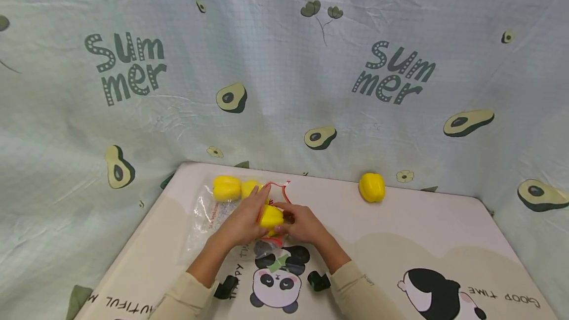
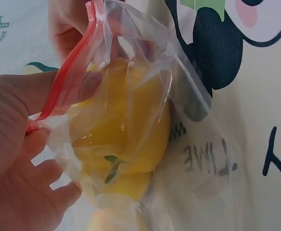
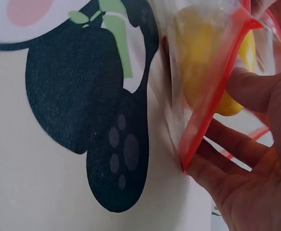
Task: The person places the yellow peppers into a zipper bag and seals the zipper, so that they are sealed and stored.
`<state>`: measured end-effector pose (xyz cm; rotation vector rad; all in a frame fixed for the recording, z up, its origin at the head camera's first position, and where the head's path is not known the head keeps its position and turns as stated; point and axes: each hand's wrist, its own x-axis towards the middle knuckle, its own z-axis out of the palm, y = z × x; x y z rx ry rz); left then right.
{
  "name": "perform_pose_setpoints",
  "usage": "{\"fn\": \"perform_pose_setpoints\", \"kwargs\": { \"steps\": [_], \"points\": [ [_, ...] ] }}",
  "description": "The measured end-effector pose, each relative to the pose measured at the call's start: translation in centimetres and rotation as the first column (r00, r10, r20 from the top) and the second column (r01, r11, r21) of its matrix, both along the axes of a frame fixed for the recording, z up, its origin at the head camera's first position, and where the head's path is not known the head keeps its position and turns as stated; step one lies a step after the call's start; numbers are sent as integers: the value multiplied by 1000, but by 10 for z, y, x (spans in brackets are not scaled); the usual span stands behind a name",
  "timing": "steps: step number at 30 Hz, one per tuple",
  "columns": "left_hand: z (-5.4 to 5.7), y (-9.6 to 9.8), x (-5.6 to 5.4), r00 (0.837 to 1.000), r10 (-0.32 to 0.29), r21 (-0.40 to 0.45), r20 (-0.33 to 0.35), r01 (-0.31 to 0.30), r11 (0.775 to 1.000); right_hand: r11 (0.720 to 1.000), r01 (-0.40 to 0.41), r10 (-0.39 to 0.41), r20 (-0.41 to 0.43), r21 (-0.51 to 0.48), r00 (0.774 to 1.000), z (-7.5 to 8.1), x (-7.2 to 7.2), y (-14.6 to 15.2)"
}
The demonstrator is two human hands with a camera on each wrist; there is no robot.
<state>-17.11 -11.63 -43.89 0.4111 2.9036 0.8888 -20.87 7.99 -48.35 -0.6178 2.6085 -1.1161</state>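
A clear plastic zip bag (image 1: pixel 195 231) with a red closure strip lies on the table, two yellow bell peppers (image 1: pixel 226 188) inside its far part. Another yellow bell pepper (image 1: pixel 271 217) is at the bag's mouth between the hands, its green stem showing through the film in the left wrist view. My left hand (image 1: pixel 246 219) holds the bag by its mouth, one digit reaching past the red strip (image 2: pixel 70 67) onto the pepper. From the other side, my right hand (image 1: pixel 304 223) grips the mouth pepper, its thumb (image 3: pixel 253 89) against it and fingers beside the strip.
A single yellow bell pepper (image 1: pixel 372 187) stands at the back right of the table, apart from the bag. Printed panda and lettering figures cover the tabletop (image 1: pixel 338 211). A pale curtain (image 1: pixel 275 63) with avocado prints hangs behind and at the sides.
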Motion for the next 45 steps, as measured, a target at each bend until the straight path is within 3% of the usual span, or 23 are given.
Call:
{"fn": "perform_pose_setpoints", "kwargs": {
  "steps": [4,11,18,26,36,45],
  "points": [
    [-1,2,0,1000,9,13,22,-9,1000,998,38,-36,45,-42,998,-2,0,2],
    [1,4,0,999,22,43,42,-24,999,999,25,-25,3,-43,1000,0,0,-5],
    [-1,4,1,999,35,48,40,-37,998,991,106,-100,85,-76,991,0,2,-8],
    [-7,6,3,999,36,33,27,-37,999,994,114,-113,51,0,992,-2,4,-14],
    [-9,5,1,1000,11,26,-7,-10,1000,986,136,-136,1,-101,991,-6,7,-20],
    [-7,4,1,1000,14,11,4,-14,1000,988,133,-132,25,-75,991,-8,5,-26]
  ]
}}
